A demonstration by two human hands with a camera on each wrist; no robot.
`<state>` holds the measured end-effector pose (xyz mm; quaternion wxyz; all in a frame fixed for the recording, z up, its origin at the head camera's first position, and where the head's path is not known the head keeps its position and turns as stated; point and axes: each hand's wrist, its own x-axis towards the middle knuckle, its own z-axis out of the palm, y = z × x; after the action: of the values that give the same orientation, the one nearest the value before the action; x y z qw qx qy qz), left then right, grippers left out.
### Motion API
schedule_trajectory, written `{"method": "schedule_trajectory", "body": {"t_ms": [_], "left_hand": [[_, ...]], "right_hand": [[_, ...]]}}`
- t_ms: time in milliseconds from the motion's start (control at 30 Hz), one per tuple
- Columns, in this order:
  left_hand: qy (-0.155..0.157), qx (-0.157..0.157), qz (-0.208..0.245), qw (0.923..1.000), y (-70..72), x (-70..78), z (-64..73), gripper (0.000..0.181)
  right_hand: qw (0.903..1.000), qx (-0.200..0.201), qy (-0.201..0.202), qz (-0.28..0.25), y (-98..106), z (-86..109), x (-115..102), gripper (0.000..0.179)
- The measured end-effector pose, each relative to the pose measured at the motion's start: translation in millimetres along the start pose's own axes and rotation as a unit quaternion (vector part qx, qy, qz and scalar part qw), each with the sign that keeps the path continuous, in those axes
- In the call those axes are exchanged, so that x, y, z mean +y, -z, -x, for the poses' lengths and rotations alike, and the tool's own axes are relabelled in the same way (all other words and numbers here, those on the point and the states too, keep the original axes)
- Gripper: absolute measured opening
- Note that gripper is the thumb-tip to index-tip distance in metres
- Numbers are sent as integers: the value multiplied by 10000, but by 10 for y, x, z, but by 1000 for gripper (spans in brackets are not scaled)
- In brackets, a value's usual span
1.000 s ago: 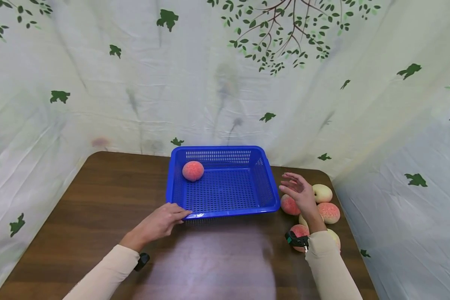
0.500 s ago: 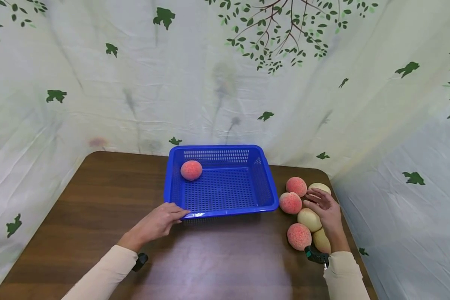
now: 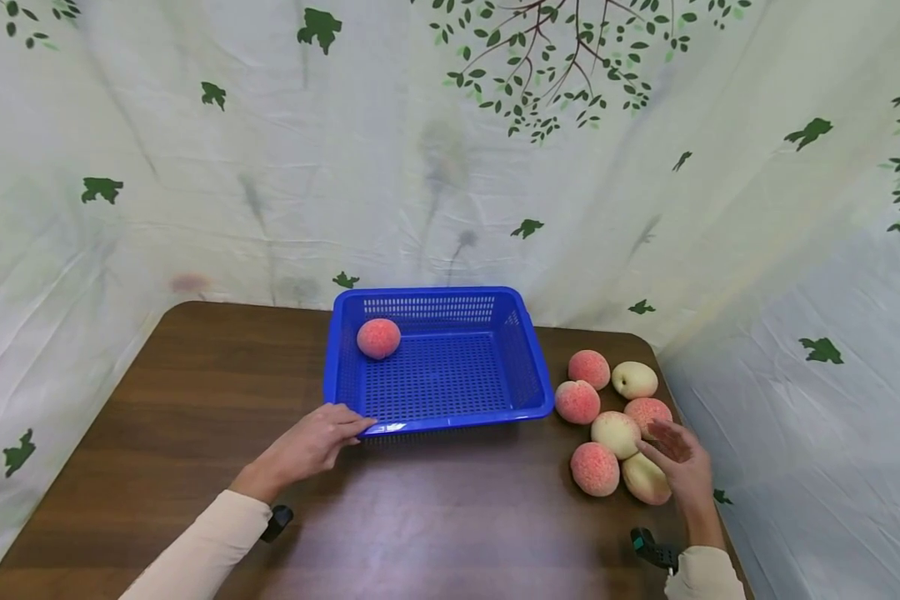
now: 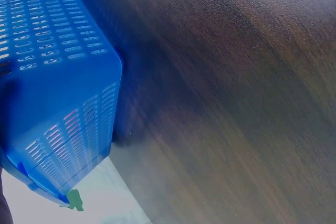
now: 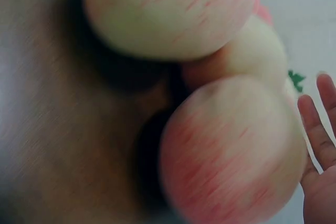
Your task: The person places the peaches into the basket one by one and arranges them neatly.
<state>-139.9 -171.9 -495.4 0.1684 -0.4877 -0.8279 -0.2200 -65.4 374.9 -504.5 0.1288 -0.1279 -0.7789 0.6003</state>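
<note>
At the front left corner of a blue plastic basket (image 3: 438, 421), my left hand (image 3: 330, 435) grips the rim. In the left wrist view the basket's slotted wall (image 4: 73, 124) fills the left side, and only a dark sliver of the hand shows. One pink peach (image 3: 378, 338) lies inside the basket, to the left. My right hand (image 3: 682, 467) hovers over the right group of peaches with fingers spread and nothing held. Nearest to it are a pale yellow peach (image 3: 641, 479) and a pink peach (image 3: 647, 412), both partly covered by the hand. The right wrist view shows peaches (image 5: 233, 150) beside the fingers (image 5: 315, 129).
Several more pink and pale peaches lie to the right of the basket, among them a pale one (image 3: 634, 380) at the back and a pink one (image 3: 595, 469) in front. The brown wooden table (image 3: 435, 517) ends at a leaf-printed white curtain (image 3: 390, 167).
My right hand has moved from beside the basket, right and toward me, over the peaches, uncovering the ones at the back. The left hand stays on the basket rim.
</note>
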Motion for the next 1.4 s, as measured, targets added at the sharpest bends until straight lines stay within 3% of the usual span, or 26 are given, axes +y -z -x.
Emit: {"method": "schedule_trajectory", "body": {"t_ms": [167, 433, 667, 833, 1133, 1400], "left_hand": [[10, 0, 12, 10000, 11, -1, 4, 33], [31, -3, 44, 10000, 0, 6, 2, 33], [60, -16, 61, 10000, -3, 18, 1, 33], [-7, 20, 43, 10000, 9, 9, 7, 36], [48, -12, 42, 10000, 15, 17, -1, 34], [143, -71, 12, 9999, 13, 28, 3, 33]], "right_hand": [[9983, 69, -169, 558, 47, 78, 168, 51], [9949, 110, -704, 708, 59, 168, 360, 59], [9822, -386, -1273, 1324, 134, 244, 426, 72], [9789, -681, -1353, 1375, 158, 246, 459, 82], [9878, 17, -1239, 944, 126, 287, 469, 78], [9860, 666, -1397, 614, 130, 285, 392, 76]]}}
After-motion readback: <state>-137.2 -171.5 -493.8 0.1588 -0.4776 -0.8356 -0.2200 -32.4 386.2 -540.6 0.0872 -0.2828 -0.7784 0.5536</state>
